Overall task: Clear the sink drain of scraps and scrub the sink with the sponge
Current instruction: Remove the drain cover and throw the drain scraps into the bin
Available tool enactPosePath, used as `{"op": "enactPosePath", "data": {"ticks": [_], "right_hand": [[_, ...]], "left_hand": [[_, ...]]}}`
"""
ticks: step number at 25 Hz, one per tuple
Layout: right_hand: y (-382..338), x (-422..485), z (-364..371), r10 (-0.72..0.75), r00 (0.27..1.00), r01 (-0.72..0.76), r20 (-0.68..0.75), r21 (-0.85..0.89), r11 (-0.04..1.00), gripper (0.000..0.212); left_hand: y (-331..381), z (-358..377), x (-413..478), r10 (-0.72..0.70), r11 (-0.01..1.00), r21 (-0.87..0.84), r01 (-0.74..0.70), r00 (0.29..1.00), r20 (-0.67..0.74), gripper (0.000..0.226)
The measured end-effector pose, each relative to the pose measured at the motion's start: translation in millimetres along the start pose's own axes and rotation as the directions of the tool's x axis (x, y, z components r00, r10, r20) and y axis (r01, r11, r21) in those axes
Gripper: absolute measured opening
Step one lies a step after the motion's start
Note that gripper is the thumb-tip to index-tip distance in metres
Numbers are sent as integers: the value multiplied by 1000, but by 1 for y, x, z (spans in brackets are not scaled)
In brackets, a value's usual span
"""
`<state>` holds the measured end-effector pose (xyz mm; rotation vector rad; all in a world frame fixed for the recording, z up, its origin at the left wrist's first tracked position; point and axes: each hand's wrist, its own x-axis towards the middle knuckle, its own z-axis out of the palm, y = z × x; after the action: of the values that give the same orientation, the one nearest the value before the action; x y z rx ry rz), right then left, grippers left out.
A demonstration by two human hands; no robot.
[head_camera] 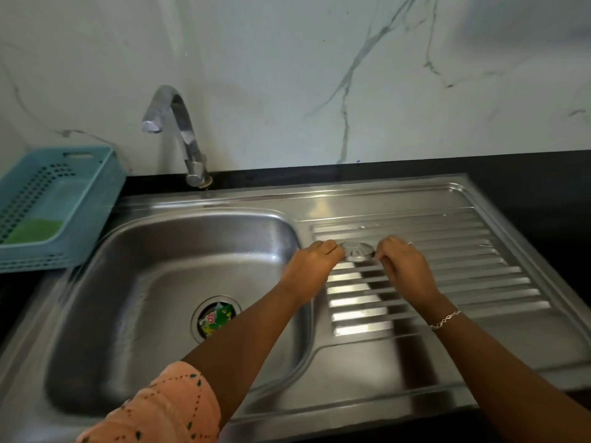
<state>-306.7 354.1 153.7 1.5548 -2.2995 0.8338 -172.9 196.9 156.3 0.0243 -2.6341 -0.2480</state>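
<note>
A round metal drain strainer [357,251] rests on the ribbed drainboard [463,270] right of the basin. My left hand [311,266] pinches its left edge and my right hand [404,266] pinches its right edge. In the steel sink basin [134,282] the open drain [215,318] holds green and colourful scraps of wrapper. A green sponge [35,230] lies inside the blue basket [80,238] left of the sink.
A chrome tap [179,129] stands behind the basin with its spout turned left. A marble wall rises at the back. Black countertop [543,187] borders the sink at the right and rear.
</note>
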Motion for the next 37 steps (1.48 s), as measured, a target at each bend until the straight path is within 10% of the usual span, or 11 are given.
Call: {"op": "enactPosePath", "data": {"ticks": [19, 28, 33, 37], "right_hand": [[22, -23, 13, -54, 980, 84, 190, -155, 984, 16], [-31, 3, 15, 120, 980, -71, 158, -284, 956, 46], [-59, 19, 43, 141, 955, -43, 261, -348, 936, 68], [-102, 28, 77, 164, 936, -69, 313, -295, 953, 75]], "left_hand": [[14, 17, 0, 189, 929, 238, -282, 918, 349, 39], [-9, 7, -27, -66, 966, 258, 16, 980, 186, 21], [-22, -11, -45, -397, 912, 272, 306, 825, 403, 68], [-55, -28, -80, -459, 869, 345, 354, 838, 296, 75]]}}
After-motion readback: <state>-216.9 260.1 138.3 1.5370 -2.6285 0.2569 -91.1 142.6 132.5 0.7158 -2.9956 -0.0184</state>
